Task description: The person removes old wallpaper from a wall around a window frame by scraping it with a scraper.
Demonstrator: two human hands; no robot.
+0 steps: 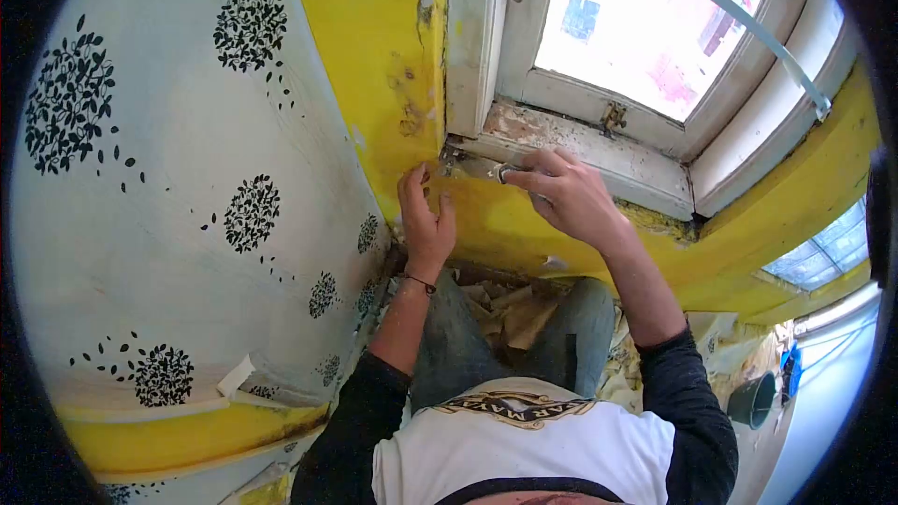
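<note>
My right hand [569,189] is closed around a scraper [480,168]. Its greyish blade points left along the wall just under the windowsill [533,131]; most of the handle is hidden in my fingers. To the left, close to the blade's tip, my left hand [428,223] is raised against the yellow wall [496,220], thumb and fingers apart and nothing held. Flaked, bare patches show where the wall meets the sill. A dark bracelet [421,283] circles my left wrist.
Patterned wallpaper [178,178] covers the left wall, with a curled strip [271,382] low down. Torn paper scraps [524,318] lie between my knees. A white-framed window [599,98] rises ahead. At the right stands a dark bucket [751,400] near a blue object [791,369].
</note>
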